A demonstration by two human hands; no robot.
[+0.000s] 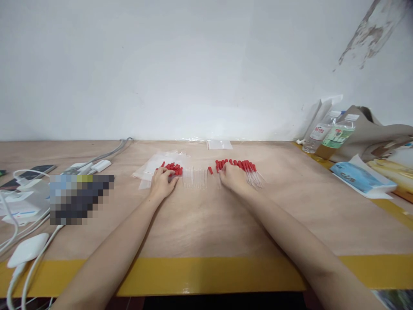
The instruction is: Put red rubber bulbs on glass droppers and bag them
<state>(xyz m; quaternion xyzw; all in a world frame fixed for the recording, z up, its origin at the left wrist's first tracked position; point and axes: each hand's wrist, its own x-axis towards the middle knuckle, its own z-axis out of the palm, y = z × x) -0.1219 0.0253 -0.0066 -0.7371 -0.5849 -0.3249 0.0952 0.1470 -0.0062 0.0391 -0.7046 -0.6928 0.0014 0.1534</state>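
Observation:
My left hand rests at a small pile of loose red rubber bulbs, thumb apart from the curled fingers, which touch the pile's near side. Right of it lies a row of clear glass tubes. A single dropper with a red bulb lies between that row and my right hand. The right fingers are pinched together over a glass dropper, its upper part hidden by them. Behind and right of this hand, several red-bulbed glass droppers lie side by side.
Clear plastic bags lie under and behind the loose bulbs; another bag is by the wall. Chargers and cables crowd the left. Bottles and a blue tissue pack stand at right. Yellow tape lines the front edge.

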